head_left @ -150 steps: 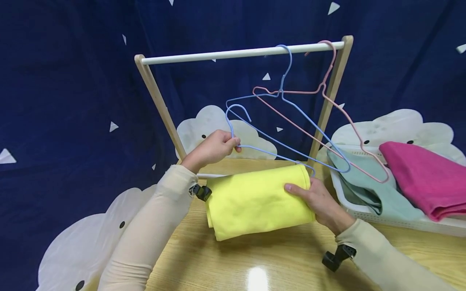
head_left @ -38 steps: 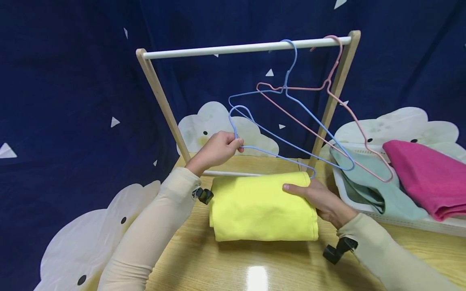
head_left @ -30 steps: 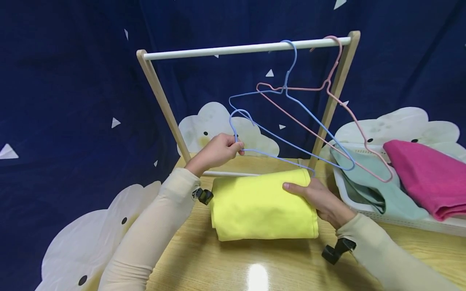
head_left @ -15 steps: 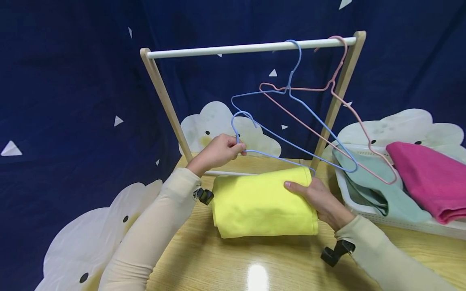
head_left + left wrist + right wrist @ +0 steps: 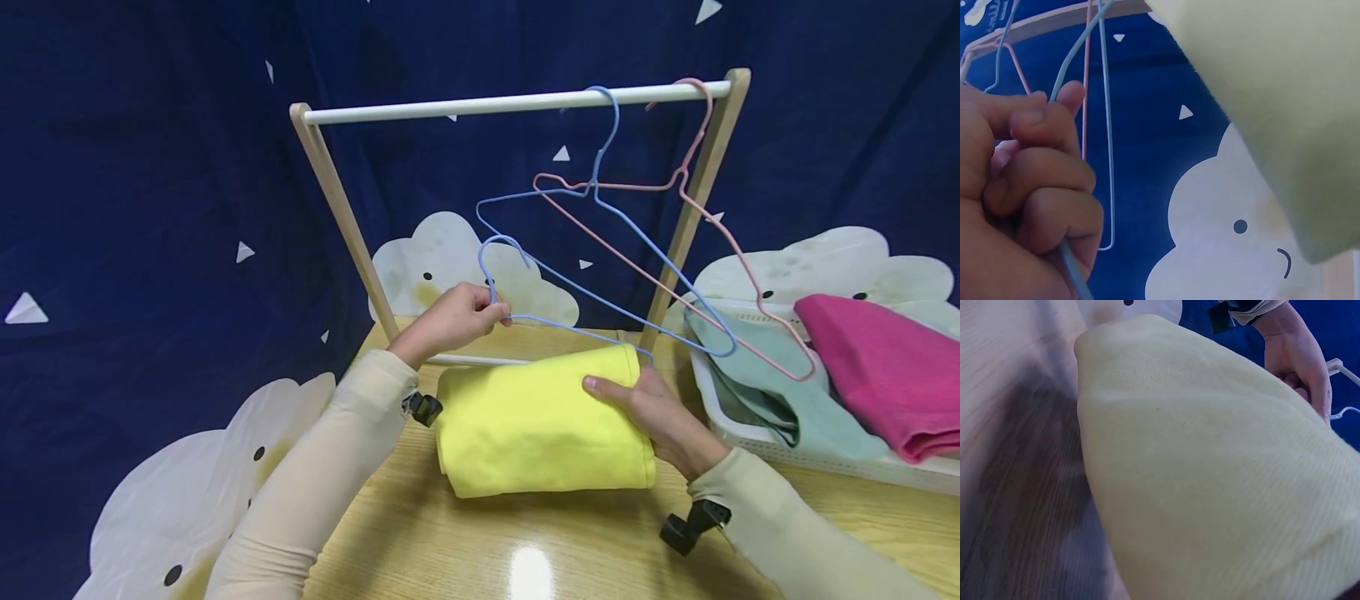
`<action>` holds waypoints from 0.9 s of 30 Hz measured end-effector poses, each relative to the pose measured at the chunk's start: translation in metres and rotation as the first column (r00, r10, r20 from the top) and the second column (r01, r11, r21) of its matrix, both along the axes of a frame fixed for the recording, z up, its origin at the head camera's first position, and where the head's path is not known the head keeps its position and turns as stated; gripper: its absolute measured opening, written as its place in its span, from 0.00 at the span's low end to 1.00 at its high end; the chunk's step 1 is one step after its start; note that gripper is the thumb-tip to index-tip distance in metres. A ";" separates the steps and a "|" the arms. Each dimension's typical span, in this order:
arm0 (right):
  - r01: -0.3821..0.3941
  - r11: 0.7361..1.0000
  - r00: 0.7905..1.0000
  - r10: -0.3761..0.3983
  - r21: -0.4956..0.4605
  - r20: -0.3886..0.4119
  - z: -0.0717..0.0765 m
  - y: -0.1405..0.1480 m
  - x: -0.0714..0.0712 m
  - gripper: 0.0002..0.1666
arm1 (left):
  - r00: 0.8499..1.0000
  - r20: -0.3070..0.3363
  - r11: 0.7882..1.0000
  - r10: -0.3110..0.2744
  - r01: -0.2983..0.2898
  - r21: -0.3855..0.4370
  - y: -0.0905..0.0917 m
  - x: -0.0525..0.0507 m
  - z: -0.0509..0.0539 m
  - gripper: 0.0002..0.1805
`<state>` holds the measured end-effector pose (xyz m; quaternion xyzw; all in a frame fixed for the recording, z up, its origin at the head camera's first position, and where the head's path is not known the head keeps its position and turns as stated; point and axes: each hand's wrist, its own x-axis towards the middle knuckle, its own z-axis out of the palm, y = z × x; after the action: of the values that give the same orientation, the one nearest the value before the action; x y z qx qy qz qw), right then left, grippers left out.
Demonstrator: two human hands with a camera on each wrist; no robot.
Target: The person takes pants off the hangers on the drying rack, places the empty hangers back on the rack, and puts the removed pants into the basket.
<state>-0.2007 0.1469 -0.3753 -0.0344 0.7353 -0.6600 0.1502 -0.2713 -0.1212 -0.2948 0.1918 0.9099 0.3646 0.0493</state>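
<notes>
In the head view my left hand (image 5: 459, 321) pinches a blue wire hanger (image 5: 564, 326) just below its hook. The left wrist view shows several fingers curled round the blue wire (image 5: 1071, 62). A folded yellow cloth (image 5: 540, 429) hangs just above the table, covering the lower part of this hanger. My right hand (image 5: 663, 417) grips the cloth at its right end, thumb on the front, the other fingers hidden behind. Cloth (image 5: 1204, 462) fills most of the right wrist view and hides the right hand there.
A rack with a white bar (image 5: 450, 107) and wooden legs stands behind. From it hang another blue hanger (image 5: 652, 243) and a pink hanger (image 5: 731, 237). At right, a white basket (image 5: 701, 379) holds a green cloth (image 5: 813, 408) and a magenta cloth (image 5: 877, 367).
The held hanger and my left hand have sunk slightly relative to the rack. The yellow cloth has shifted and tilted a little. Both hands keep their holds.
</notes>
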 end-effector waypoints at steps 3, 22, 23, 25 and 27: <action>-0.013 1.000 1.000 0.013 -0.013 -0.014 0.002 0.000 0.001 0.10 | 0.999 0.001 0.999 -0.033 0.033 0.004 0.000 0.000 0.000 0.14; -0.001 0.999 0.999 0.003 0.034 -0.042 0.011 -0.001 0.002 0.18 | 0.998 -0.057 0.998 -0.010 0.007 -0.063 0.007 0.000 0.004 0.12; -0.001 1.000 0.999 0.002 0.031 -0.042 0.012 -0.001 0.003 0.18 | 0.998 -0.064 0.998 -0.011 0.006 -0.069 0.008 0.000 0.003 0.12; -0.002 1.000 0.999 0.003 0.025 -0.043 0.012 -0.001 0.003 0.17 | 0.997 -0.075 0.997 -0.007 0.001 -0.079 0.009 0.000 0.003 0.12; -0.005 1.000 0.999 0.006 0.022 -0.047 0.012 -0.001 0.003 0.16 | 0.996 -0.085 0.996 -0.001 -0.007 -0.087 0.011 -0.001 0.002 0.12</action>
<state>-0.1976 0.1457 -0.3638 -0.0503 0.7457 -0.6506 0.1348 -0.2720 -0.1105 -0.2931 0.2035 0.9265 0.3161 0.0182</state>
